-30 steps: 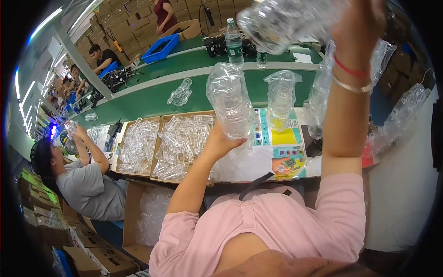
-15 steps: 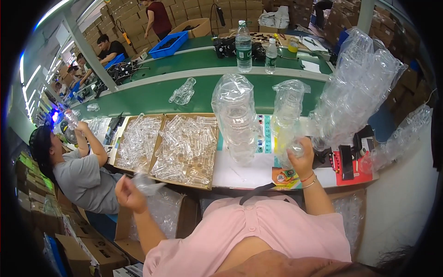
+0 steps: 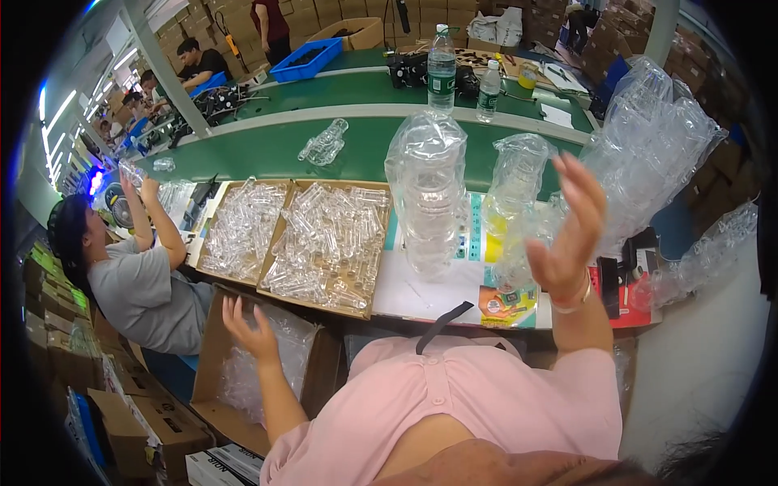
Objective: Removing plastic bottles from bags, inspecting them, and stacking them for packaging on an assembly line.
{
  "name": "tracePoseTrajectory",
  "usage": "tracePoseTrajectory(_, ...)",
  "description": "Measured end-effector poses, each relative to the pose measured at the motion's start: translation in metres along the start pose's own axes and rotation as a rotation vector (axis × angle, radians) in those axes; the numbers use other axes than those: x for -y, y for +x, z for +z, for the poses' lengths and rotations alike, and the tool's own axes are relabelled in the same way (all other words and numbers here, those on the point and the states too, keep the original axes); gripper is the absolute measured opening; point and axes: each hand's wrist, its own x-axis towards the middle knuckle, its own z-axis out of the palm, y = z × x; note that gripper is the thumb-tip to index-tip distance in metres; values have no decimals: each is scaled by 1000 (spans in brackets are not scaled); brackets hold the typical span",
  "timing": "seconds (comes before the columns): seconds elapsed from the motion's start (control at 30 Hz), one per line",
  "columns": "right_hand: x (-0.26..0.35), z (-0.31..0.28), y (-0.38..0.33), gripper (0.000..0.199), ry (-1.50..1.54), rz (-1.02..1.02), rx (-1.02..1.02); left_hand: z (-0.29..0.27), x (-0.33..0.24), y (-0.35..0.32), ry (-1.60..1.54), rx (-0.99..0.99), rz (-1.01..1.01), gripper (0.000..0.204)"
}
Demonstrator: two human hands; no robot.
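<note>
I see the L hand (image 3: 251, 330) spread over an open box (image 3: 212, 356) of clear plastic (image 3: 297, 348), below the worktop (image 3: 409, 301)'s front edge; R hand (image 3: 571, 235)'s spread too, nr the small wrapped stack (image 3: 517, 176), twd the right edge. Tall wrapped stack (image 3: 429, 202) upright, just R of the tube tray (image 3: 378, 279).

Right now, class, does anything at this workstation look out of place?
Possibly one clear plastic piece: it lies on the green surface behind the cardboard trays, apart from the clear parts piled inside them.
</note>
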Motion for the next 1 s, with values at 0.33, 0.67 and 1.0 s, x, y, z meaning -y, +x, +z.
tracePoseTrajectory(0.33,-6,62,99,12,326,308,185,54,-173,71,-769,376,382,41)
tracePoseTrajectory(0.67,-39,34,180,12,550,416,-262,84,-204,86,-1005,507,226,78)
tracePoseTrajectory(1.0,-49,47,178,11,542,478,-209,85,-227,112,-1187,399,169,73)
